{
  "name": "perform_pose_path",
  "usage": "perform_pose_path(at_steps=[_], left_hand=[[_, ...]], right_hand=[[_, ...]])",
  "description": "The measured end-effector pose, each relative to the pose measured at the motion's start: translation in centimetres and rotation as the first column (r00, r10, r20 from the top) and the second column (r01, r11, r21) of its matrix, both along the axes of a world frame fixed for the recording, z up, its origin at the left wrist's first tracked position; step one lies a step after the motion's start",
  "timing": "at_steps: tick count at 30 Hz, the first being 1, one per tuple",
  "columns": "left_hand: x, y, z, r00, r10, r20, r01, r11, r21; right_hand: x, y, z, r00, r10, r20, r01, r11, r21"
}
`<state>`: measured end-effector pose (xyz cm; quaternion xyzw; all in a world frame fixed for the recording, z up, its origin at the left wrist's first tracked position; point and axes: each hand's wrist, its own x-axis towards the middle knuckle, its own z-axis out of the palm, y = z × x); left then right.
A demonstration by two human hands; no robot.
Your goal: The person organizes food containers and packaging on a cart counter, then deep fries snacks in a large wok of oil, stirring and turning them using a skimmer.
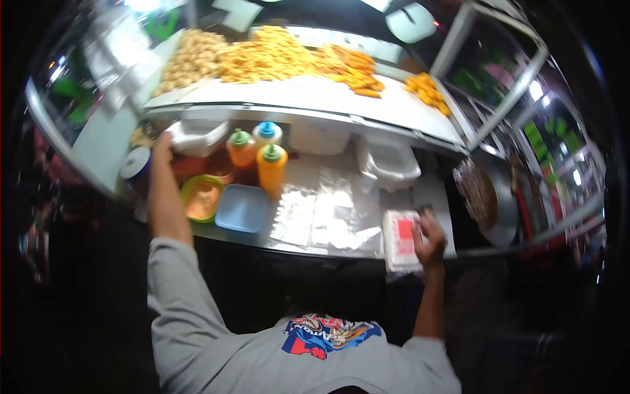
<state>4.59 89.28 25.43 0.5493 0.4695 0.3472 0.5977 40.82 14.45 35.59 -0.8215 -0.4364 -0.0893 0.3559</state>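
My left hand point(163, 146) reaches forward to the left edge of a stack of white trays point(198, 139) under the counter shelf. Its fingers are partly hidden, and I cannot tell whether they grip the stack. On the right, my right hand point(430, 241) is at the right edge of a white packet with a red label point(399, 244), thumb and fingers apart. Clear plastic bags point(341, 220) lie left of that packet. Near my left forearm are a green bowl of orange-pink sauce point(202, 198) and a blue square container point(241, 208).
Squeeze bottles point(271, 167) stand mid-counter. Clear plastic containers point(388, 161) are stacked further right. Above, a glass-sided display holds fried snacks point(269, 58) and round pieces point(191, 62). A round metal pan point(504, 210) sits at far right.
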Motion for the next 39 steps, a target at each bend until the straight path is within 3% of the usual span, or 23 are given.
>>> perform_pose_path(at_steps=[1, 2, 3, 5, 6, 8, 11, 14, 15, 17, 21, 23, 26, 28, 29, 31, 32, 34, 35, 36, 39], left_hand=[[-2.2, 1.4, -0.9, 0.998, 0.035, 0.053, -0.032, 0.998, -0.054], [-2.0, -4.4, 4.7, 0.993, 0.103, -0.058, -0.108, 0.989, -0.099], [-3.0, -5.3, 6.5, 0.992, 0.101, -0.078, -0.12, 0.945, -0.306], [-5.2, -8.2, 9.0, 0.964, 0.206, -0.167, -0.22, 0.973, -0.071], [-7.0, -7.8, 9.1, 0.97, 0.151, -0.188, -0.165, 0.985, -0.057], [-8.5, -10.9, 11.6, 0.877, 0.282, -0.388, -0.265, 0.959, 0.097], [-12.0, -12.9, 13.1, 0.919, 0.3, -0.257, -0.306, 0.952, 0.017], [-12.2, -22.5, 17.6, 0.904, 0.356, -0.235, -0.335, 0.934, 0.126], [-12.9, -24.2, 18.2, 0.942, 0.291, -0.166, -0.307, 0.949, -0.077], [-14.7, -27.3, 17.9, 0.893, 0.433, -0.125, -0.417, 0.899, 0.133], [-19.4, -33.9, 17.4, 0.751, 0.66, 0.007, -0.569, 0.642, 0.514], [-19.3, -38.7, 17.6, 0.734, 0.674, 0.085, -0.597, 0.581, 0.553], [-13.8, -49.6, 18.1, 0.781, 0.598, 0.179, -0.611, 0.673, 0.417], [-12.5, -52.1, 13.2, 0.822, 0.57, 0.013, -0.513, 0.729, 0.454], [-10.1, -55.0, 12.9, 0.773, 0.547, -0.321, -0.344, 0.787, 0.511], [-1.8, -62.0, 11.9, 0.718, 0.593, -0.365, -0.169, 0.658, 0.734], [1.6, -64.3, 10.4, 0.793, 0.603, -0.086, -0.208, 0.401, 0.892], [3.8, -65.8, 5.6, 0.845, 0.515, -0.142, -0.149, 0.483, 0.863], [6.0, -67.9, 6.7, 0.878, 0.475, -0.05, -0.344, 0.701, 0.625], [8.2, -69.7, 8.0, 0.885, 0.462, 0.052, -0.456, 0.84, 0.293], [11.0, -71.4, 6.1, 0.879, 0.405, 0.251, -0.428, 0.902, 0.046]], right_hand=[[1.2, 1.4, 1.0, 0.992, 0.05, 0.113, -0.053, 0.998, 0.03], [2.6, 2.5, 1.3, 0.983, 0.092, 0.158, -0.088, 0.996, -0.031], [4.2, 3.6, 0.7, 0.971, 0.052, 0.232, -0.022, 0.992, -0.127], [6.0, 5.9, 0.1, 0.946, 0.039, 0.323, 0.048, 0.965, -0.259], [7.3, 6.9, -0.7, 0.918, 0.06, 0.392, 0.065, 0.953, -0.296], [9.5, 8.5, -2.3, 0.843, 0.119, 0.524, 0.099, 0.925, -0.368], [11.5, 9.6, -4.0, 0.831, 0.206, 0.517, -0.001, 0.93, -0.368], [13.2, 9.0, -6.1, 0.786, 0.338, 0.518, -0.08, 0.886, -0.457], [13.9, 8.9, -7.1, 0.754, 0.335, 0.566, -0.085, 0.903, -0.421], [15.3, 8.4, -8.5, 0.678, 0.322, 0.661, -0.104, 0.932, -0.347], [15.9, 6.0, -4.9, 0.729, 0.437, 0.527, -0.28, 0.893, -0.354], [15.9, 4.0, -2.3, 0.725, 0.49, 0.483, -0.361, 0.869, -0.339], [17.9, 1.8, -2.0, 0.693, 0.513, 0.507, -0.443, 0.857, -0.263], [17.0, -0.6, 0.5, 0.757, 0.531, 0.381, -0.43, 0.844, -0.322], [16.7, -1.8, 1.5, 0.765, 0.535, 0.359, -0.436, 0.84, -0.322], [16.4, -3.9, 3.2, 0.796, 0.531, 0.289, -0.429, 0.833, -0.349], [16.4, -5.0, 3.9, 0.801, 0.532, 0.275, -0.44, 0.834, -0.333], [16.5, -7.2, 5.0, 0.812, 0.529, 0.245, -0.455, 0.838, -0.301], [16.4, -7.9, 5.6, 0.835, 0.523, 0.171, -0.47, 0.84, -0.27], [16.3, -8.7, 6.1, 0.854, 0.513, 0.092, -0.481, 0.843, -0.24], [14.9, -11.0, 7.5, 0.833, 0.552, -0.049, -0.554, 0.829, -0.079]])
